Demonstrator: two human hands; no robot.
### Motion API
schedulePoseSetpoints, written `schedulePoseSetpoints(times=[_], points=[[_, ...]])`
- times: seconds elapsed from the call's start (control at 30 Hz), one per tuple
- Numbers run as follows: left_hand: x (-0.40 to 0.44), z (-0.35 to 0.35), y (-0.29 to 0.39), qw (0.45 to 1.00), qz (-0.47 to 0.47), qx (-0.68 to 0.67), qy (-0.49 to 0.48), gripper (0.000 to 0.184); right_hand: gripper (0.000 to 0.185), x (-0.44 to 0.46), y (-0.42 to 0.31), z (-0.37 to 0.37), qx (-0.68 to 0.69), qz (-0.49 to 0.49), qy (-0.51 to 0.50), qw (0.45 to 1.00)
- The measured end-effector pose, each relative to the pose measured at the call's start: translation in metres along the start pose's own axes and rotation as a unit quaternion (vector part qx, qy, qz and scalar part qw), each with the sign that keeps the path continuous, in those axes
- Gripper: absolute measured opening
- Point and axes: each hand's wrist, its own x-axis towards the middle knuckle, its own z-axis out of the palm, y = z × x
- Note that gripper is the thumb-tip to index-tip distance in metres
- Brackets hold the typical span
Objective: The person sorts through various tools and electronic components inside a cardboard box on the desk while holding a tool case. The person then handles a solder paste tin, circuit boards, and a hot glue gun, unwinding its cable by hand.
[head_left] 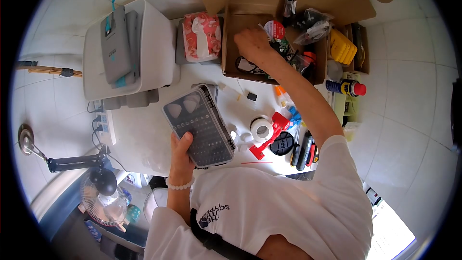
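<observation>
My left hand point(182, 156) grips the lower left edge of a flat case point(199, 130) with a clear lid, its thumb on top; rows of small bits and a few pale picks show inside. The case is tilted above the white table. My right hand point(252, 45) reaches into the open cardboard box point(248, 76) at the top; its fingers are bent down and whatever they touch is hidden. Beside that hand in the box lie a round red-and-white item point(275, 30), green circuit boards, cables and clear plastic bags point(315, 31).
Right of the case are a white tape roll point(262, 129), a red tool point(269, 139), a black round lid point(282, 143) and several hand tools point(304, 150). A tissue pack point(202, 36) and white bin point(161, 48) stand at the back left, a spray can point(345, 87) at the right.
</observation>
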Motion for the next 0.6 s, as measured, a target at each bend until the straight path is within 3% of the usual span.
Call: schedulePoseSetpoints(times=[0.07, 0.13, 0.2, 0.27, 0.33, 0.43, 0.6], points=[[0.0, 0.0, 0.001, 1.0, -0.01, 0.012, 0.015, 0.062, 0.015, 0.003, 0.005, 0.0, -0.036, -0.006, 0.042, 0.998], [0.002, -0.001, -0.001, 1.0, -0.007, 0.012, 0.012, 0.063, 0.017, 0.013, 0.028, 0.012, -0.06, 0.002, 0.244, 0.968], [0.003, 0.0, -0.002, 1.0, -0.005, 0.012, 0.007, 0.064, 0.024, 0.017, 0.038, 0.022, -0.038, 0.024, 0.257, 0.965], [0.003, 0.002, 0.0, 1.0, -0.013, 0.019, 0.011, 0.066, 0.043, 0.016, 0.036, 0.029, -0.05, 0.028, 0.291, 0.955], [0.001, 0.011, 0.001, 0.999, -0.009, 0.022, 0.024, 0.066, 0.044, 0.01, 0.034, 0.026, -0.044, 0.034, 0.253, 0.966], [0.001, 0.012, 0.001, 0.999, -0.006, 0.026, 0.036, 0.066, 0.048, 0.012, 0.031, 0.026, 0.031, 0.082, 0.319, 0.944], [0.0, 0.006, 0.0, 0.999, -0.008, 0.018, 0.027, 0.066, 0.052, 0.012, 0.04, 0.019, 0.076, 0.081, 0.376, 0.92]])
